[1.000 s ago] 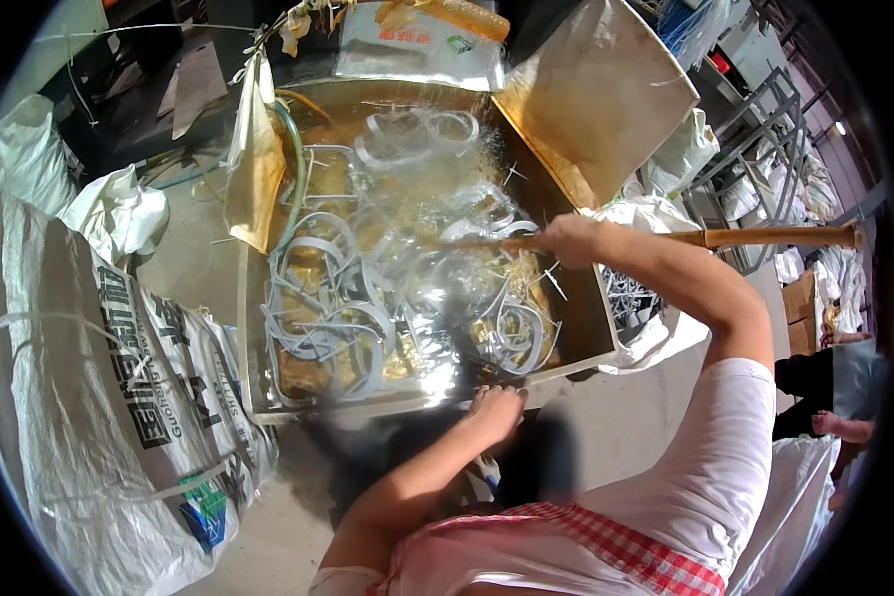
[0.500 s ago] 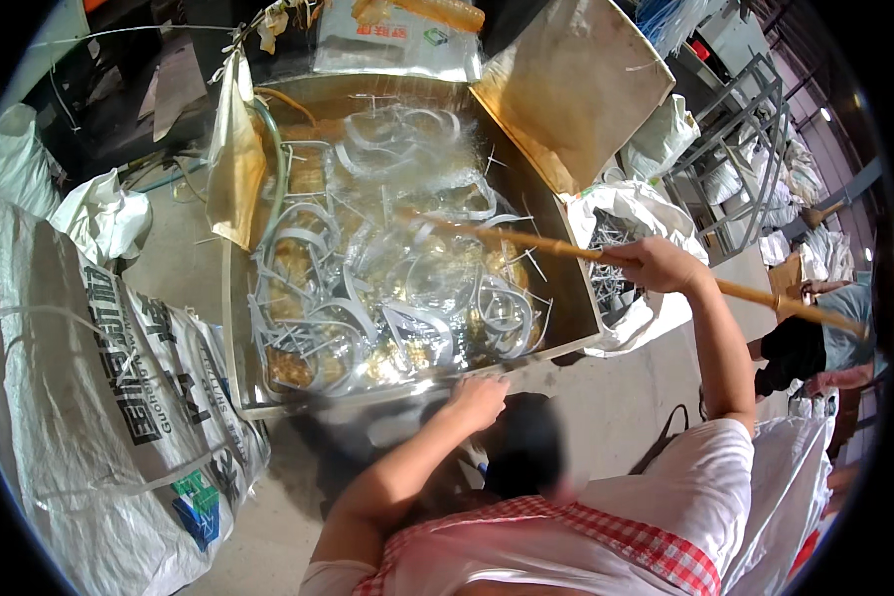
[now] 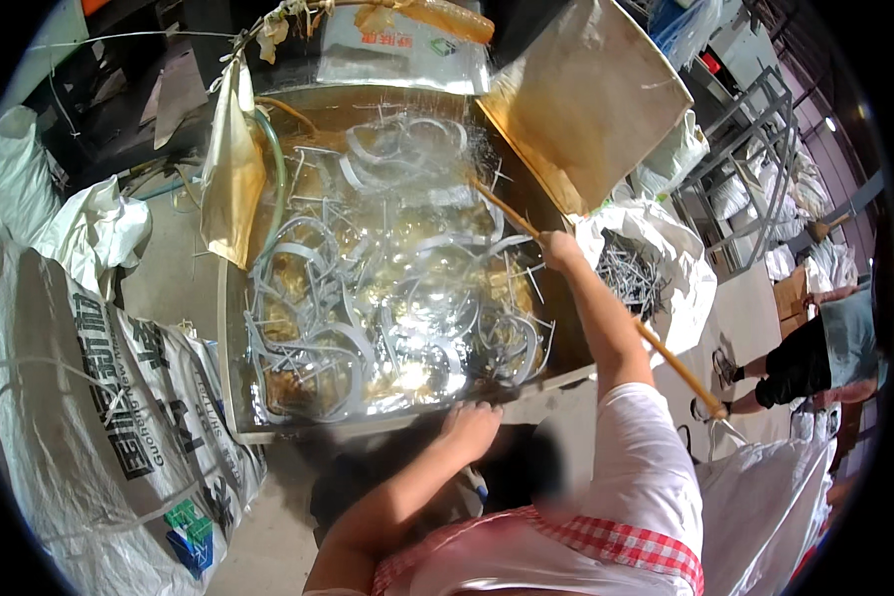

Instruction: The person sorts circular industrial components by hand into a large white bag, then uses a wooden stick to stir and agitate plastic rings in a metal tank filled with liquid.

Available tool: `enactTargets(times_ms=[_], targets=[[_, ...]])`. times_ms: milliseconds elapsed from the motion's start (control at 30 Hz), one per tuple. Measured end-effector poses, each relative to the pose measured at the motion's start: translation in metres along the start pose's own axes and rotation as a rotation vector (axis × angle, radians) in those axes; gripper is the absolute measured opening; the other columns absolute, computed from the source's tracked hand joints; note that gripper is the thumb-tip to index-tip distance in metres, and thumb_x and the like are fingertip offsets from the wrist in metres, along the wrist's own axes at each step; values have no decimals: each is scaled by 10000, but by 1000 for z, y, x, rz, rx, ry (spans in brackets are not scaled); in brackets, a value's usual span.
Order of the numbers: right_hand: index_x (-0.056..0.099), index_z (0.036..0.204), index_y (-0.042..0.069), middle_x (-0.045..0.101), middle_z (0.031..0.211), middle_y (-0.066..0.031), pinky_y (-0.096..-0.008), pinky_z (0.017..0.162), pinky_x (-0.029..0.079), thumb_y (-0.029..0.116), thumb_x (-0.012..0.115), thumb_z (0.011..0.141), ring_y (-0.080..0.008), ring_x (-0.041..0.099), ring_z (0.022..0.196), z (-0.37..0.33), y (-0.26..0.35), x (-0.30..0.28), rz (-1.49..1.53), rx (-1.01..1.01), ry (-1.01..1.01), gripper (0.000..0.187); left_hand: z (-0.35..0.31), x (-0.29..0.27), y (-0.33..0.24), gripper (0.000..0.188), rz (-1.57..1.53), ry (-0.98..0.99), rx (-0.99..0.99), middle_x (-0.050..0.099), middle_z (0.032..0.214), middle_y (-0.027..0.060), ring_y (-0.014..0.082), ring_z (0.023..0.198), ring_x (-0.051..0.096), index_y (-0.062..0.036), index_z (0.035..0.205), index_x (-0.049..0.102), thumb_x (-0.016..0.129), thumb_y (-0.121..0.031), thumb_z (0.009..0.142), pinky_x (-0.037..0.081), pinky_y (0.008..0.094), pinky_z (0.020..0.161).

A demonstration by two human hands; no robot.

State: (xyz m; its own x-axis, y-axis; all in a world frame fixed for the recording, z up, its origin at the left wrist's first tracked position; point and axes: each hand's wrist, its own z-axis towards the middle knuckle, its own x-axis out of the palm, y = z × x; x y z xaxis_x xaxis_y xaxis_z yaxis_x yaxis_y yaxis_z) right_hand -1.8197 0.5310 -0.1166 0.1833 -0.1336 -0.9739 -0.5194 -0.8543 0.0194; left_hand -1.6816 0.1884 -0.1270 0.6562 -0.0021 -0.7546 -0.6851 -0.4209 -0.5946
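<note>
My right hand (image 3: pixel 561 250) is closed round a long wooden stick (image 3: pixel 673 366). The stick's far end reaches into a large metal tank (image 3: pixel 226 348) of water, and its butt end sticks out behind my forearm. White plastic strips in loops and curls (image 3: pixel 348 343) float and lie in the water, with thin straight pieces among them. Splashing and glare blur the water near the stick's tip. On the near rim of the tank, my left hand (image 3: pixel 472 429) rests with its fingers bent over the edge.
A white sack (image 3: pixel 666 258) of thin grey pieces stands against the tank's right side. A large printed sack (image 3: pixel 119 417) is on the left. A stained board (image 3: pixel 591 109) leans at the back right corner. Another person (image 3: pixel 824 348) stands at the far right.
My right hand has moved left and nearer the tank's right wall, swinging the stick to a steeper slant with its tip farther back. My left hand stays on the rim.
</note>
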Motion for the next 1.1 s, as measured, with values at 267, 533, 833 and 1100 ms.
enactTargets(times_ms=[267,533,833,1100], targets=[[523,1214,138,611,985,-217,-367,792,470,145,542,810,-347,595,952,4,29,11,407,-121,-304,405,1,3,-2,209,-37,-60,17,606,999,129,310,969,585,-51,1026,557,452,-100,851,440,424,866],[485,1259,320,624,950,-172,-439,745,489,189,500,837,-337,612,881,-9,153,-26,-129,-375,20,443,-14,-28,-10,236,-197,145,-80,604,987,145,313,967,572,-39,1022,551,539,-168,825,427,442,845],[456,1295,266,629,890,-181,-438,686,493,93,507,820,-323,620,803,-127,51,-24,134,-290,-54,508,-14,-7,-12,317,-37,-23,51,605,1053,137,317,973,587,-62,1050,560,601,-274,819,456,445,799],[606,1134,225,648,940,-142,-415,731,515,142,534,781,-311,631,873,-182,49,-43,13,-115,245,370,-16,-13,-18,432,-106,32,32,574,1126,179,342,1048,539,-40,1168,494,610,-243,806,431,433,873]])
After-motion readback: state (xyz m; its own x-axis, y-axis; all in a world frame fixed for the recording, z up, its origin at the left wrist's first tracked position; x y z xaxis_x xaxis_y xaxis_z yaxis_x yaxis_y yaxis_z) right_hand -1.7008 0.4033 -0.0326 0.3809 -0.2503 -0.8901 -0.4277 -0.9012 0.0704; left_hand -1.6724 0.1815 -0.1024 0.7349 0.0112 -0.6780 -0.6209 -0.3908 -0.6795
